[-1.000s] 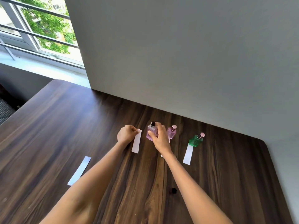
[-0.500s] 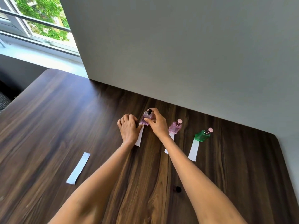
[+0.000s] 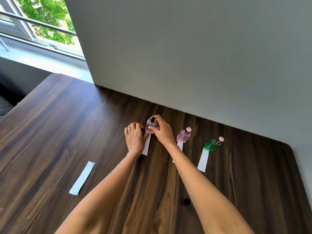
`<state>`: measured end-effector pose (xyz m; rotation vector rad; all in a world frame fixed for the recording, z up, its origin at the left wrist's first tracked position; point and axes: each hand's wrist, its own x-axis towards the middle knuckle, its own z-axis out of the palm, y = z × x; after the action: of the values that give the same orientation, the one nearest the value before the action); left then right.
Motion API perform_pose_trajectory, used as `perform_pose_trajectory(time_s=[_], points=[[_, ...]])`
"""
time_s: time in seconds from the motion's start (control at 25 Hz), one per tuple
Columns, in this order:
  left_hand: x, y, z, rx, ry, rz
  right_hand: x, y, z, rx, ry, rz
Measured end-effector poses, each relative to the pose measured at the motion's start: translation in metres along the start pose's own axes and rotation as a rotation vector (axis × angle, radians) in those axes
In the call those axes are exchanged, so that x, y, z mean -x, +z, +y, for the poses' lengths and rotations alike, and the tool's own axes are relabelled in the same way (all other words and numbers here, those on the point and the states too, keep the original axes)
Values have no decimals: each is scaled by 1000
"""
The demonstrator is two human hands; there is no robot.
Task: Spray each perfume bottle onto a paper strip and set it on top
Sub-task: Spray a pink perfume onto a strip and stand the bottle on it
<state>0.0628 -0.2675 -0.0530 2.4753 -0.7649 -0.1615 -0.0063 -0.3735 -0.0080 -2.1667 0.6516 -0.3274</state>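
Observation:
My right hand (image 3: 162,130) grips a purple perfume bottle with a black sprayer (image 3: 150,126), standing upright on the far end of a white paper strip (image 3: 146,146). My left hand (image 3: 135,138) lies flat on that strip, thumb next to the bottle. To the right, a pink bottle with a pink sprayer (image 3: 183,135) stands on a second strip (image 3: 180,146), partly hidden by my right forearm. Further right, a green bottle (image 3: 212,144) stands on a third strip (image 3: 203,159).
A spare paper strip (image 3: 82,178) lies alone at the left of the dark wooden table (image 3: 50,132). A small black cap (image 3: 187,201) sits near the front, beside my right forearm. A grey wall (image 3: 202,56) backs the table; its rounded right corner is close to the green bottle.
The purple bottle went from held tilted above the strip to standing upright on the strip's far end. My left hand shifted from pinching the strip to pressing it flat.

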Motion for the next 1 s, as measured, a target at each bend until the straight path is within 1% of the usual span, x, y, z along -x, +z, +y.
perform_pose_trajectory(time_s=[0.2,0.28,0.4,0.48,0.64,0.72,0.84,1.0], points=[[2,-2,0,-15,10,-52,2,-3,-2,31,53,-25],[8,-7,1,10,13,-78,9,-10,-3,42,80,-12],[32,-16,4,55,20,-46,36,-22,-6,45,106,31],[56,-21,6,54,74,-47,59,-29,-7,80,121,51],[121,-28,24,-3,267,-123,119,-47,-11,125,141,70],[146,-30,38,-27,339,-163,147,-56,-10,180,168,51],[170,-29,57,-56,383,-244,186,-70,-1,331,278,-9],[195,-23,68,-160,405,-376,230,-79,10,440,458,-85]])
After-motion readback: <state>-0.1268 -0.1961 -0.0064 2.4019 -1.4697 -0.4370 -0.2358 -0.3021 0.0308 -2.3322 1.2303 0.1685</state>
